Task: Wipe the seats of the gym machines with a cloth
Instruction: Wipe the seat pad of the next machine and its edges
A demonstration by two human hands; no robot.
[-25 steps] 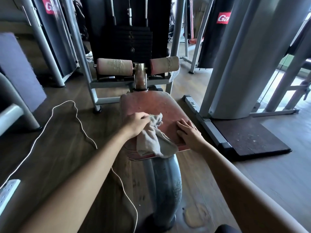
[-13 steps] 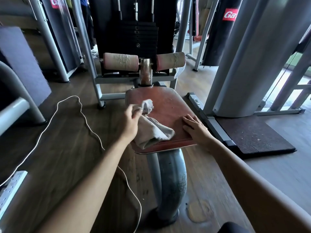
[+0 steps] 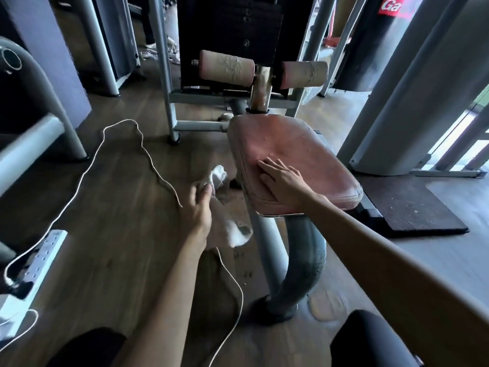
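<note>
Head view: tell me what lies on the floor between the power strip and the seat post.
A white cord snakes over the wood floor between power strip and seat post; the left hand holds the cloth above that stretch, in the head view.

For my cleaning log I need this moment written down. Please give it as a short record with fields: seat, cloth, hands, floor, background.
seat: red seat, worn, with only a hand on it
cloth: pale cloth, off the seat, beside its left edge, above the floor
hands: left hand grips the cloth; right hand lies flat on the seat, fingers straight
floor: white cable and power strip, left of the seat
background: two roller pads beyond the seat
</note>
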